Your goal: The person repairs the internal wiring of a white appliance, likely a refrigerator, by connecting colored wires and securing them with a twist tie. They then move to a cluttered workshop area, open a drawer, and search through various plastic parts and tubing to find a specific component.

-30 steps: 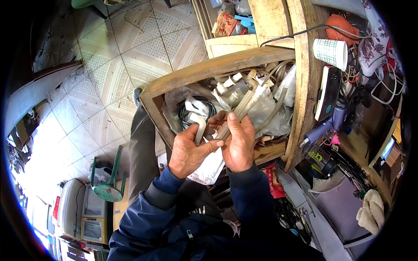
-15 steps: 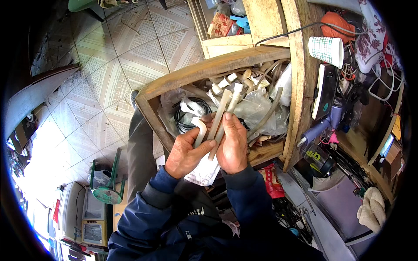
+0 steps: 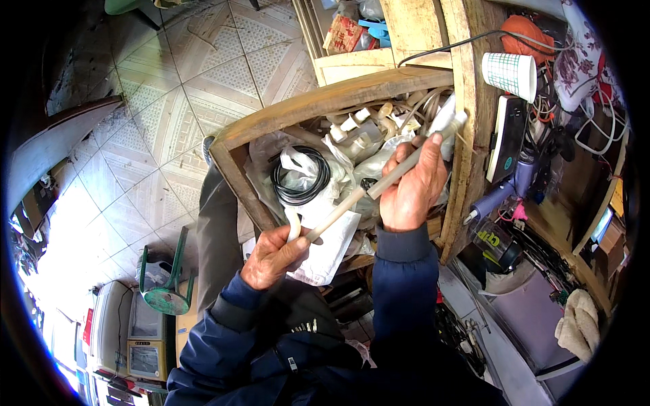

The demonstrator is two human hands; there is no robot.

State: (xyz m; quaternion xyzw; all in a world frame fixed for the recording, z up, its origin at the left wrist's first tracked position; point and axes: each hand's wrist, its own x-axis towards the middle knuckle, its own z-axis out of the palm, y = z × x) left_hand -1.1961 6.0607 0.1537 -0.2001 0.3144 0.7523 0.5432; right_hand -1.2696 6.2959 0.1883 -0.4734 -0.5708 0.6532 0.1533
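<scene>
My left hand point(image 3: 274, 258) is closed around a pale, translucent plastic tube point(image 3: 338, 215) with a straight length slanting up to the right. A curved white tube end point(image 3: 293, 225) also sticks up from this grip; whether it belongs to the same piece I cannot tell. My right hand point(image 3: 413, 186) grips another pale tube point(image 3: 399, 174), which has a whiter end piece at its upper right. The two tubes' near ends lie close together. Beneath my hands is an open wooden drawer point(image 3: 325, 95) holding a black cable coil point(image 3: 301, 179), plastic bags and white fittings point(image 3: 355, 120).
A wooden frame point(image 3: 467, 68) borders the drawer on the right. Beyond it are a checked paper cup point(image 3: 511, 74), a black-edged flat box point(image 3: 504, 139) and a purple tool point(image 3: 501, 193). A green stool point(image 3: 166, 301) stands on the tiled floor point(image 3: 196, 88) at left.
My hands have moved apart: the right went up and to the right with its tube, the left slightly down and left. More of the cable coil and white bag now shows.
</scene>
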